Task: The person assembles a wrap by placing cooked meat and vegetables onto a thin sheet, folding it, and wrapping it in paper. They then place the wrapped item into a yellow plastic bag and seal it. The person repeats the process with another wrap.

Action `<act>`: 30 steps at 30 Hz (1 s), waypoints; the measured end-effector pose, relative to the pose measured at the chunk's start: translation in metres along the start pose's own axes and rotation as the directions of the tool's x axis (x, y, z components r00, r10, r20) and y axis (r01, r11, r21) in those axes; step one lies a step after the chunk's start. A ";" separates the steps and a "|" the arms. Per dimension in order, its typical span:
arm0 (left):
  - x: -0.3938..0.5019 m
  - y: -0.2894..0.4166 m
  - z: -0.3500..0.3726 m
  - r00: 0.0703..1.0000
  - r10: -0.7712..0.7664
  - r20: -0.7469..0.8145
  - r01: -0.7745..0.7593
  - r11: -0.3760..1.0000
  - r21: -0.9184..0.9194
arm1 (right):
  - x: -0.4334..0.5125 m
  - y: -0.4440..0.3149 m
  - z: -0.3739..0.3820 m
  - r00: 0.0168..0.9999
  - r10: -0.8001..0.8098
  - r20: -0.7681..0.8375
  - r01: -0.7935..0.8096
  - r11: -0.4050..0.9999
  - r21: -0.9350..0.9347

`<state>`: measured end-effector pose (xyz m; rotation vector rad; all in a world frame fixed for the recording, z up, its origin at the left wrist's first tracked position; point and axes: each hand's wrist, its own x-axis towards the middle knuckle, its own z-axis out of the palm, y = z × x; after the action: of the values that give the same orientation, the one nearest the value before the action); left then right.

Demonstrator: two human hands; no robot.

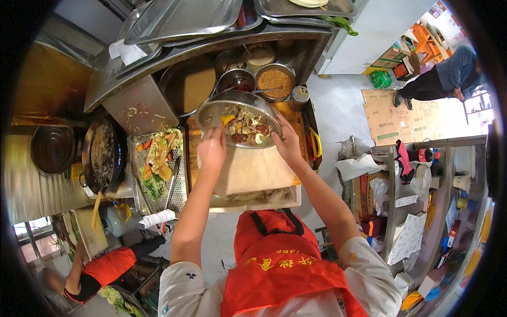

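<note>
Both my hands grip a metal mixing bowl [206, 113], which tilts toward me above a wooden cutting board [194, 138]. My left hand [212, 148] has its fingers over the near left rim, and my right hand [288, 142] clasps the right side. Inside lies a food mixture [249, 126] of pale shreds and reddish-brown bits. A yellow piece [227, 119] touches my left fingertips; whether it is food or a utensil I cannot tell. Beneath the bowl, a pale flat sheet [253, 170] covers part of the board and overhangs a white tray [233, 204] with food in it.
Behind the bowl stand a pot of brown liquid [198, 89], a bowl of dark red sauce [233, 79] and a bowl of chopped nuts [274, 81]. Left are a perforated tray [180, 194] with vegetables and a wok [101, 154]. One person [107, 265] works lower left; another [447, 77] is upper right.
</note>
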<state>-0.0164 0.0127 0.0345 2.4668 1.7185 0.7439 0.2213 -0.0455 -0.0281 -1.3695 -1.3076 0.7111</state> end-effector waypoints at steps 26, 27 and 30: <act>0.024 0.015 0.010 0.983 -0.105 -0.151 0.088 0.990 -0.113 | 0.015 -0.034 -0.017 0.998 0.040 0.054 -0.031 0.986 -0.164; 0.019 0.015 0.025 0.986 -0.060 -0.157 0.048 0.996 -0.079 | 0.014 -0.039 -0.015 0.995 0.076 0.067 -0.066 0.987 -0.148; 0.004 0.010 0.038 1.000 -0.012 0.017 0.011 1.000 0.020 | 0.015 -0.029 -0.017 0.998 0.059 -0.012 -0.061 0.979 -0.193</act>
<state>0.0086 0.0210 0.0055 2.4665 1.7416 0.7059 0.2311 -0.0412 0.0071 -1.5713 -1.3635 0.6326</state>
